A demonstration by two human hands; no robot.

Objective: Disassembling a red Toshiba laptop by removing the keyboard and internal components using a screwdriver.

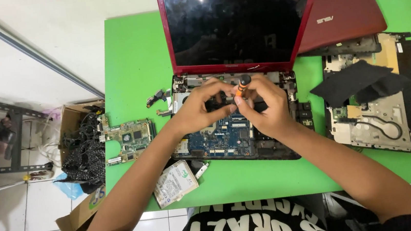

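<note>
Right hand: your right hand [266, 108] is closed around the orange-and-black screwdriver [242, 85], fingers pinching its shaft, the black cap pointing up toward the screen.
Left hand: your left hand [199, 108] meets the right one, its fingertips pressed together on the lower part of the same screwdriver.
Screwdriver: it stands nearly upright over the opened red laptop [237, 29], above the exposed blue motherboard [226, 136]; its tip is hidden by your fingers.
Laptop: it sits mid-surface on the green surface [132, 62], lid up, screen dark.
Left of it: a loose green circuit board [128, 140] and, nearer you, a hard drive [174, 183].
Right of it: a second dismantled chassis [375, 111] with a black cloth piece [353, 80] on it, and a dark red lid [343, 9] behind.
Floor, left: a cardboard box of black cables [83, 150].
</note>
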